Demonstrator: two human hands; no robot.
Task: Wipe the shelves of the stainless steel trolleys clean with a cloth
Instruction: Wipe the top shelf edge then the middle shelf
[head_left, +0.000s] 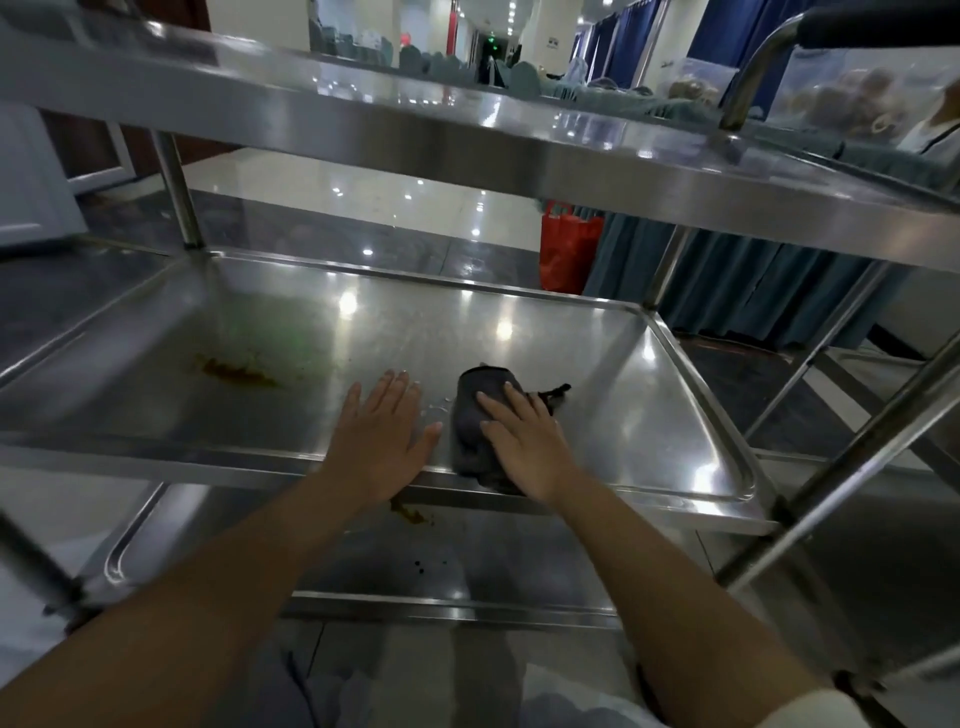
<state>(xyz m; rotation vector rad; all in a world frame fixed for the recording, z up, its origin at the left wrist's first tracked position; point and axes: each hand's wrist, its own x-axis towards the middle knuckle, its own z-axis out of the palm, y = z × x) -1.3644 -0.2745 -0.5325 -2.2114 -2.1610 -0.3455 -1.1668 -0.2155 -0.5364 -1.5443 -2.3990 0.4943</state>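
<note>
A stainless steel trolley stands in front of me with three shelves. On its middle shelf lies a folded dark grey cloth, near the front edge. My right hand presses flat on the cloth with straight fingers. Just left of it, my left hand rests flat on the bare steel, fingers straight. A brown smear marks the left part of this shelf. Small water drops sit between my hands. The bottom shelf shows a brown stain and dark specks.
The top shelf hangs close above the middle one. Upright posts stand at the corners, and a handle bar rises at the upper right. A red bag and teal drapes lie beyond the trolley.
</note>
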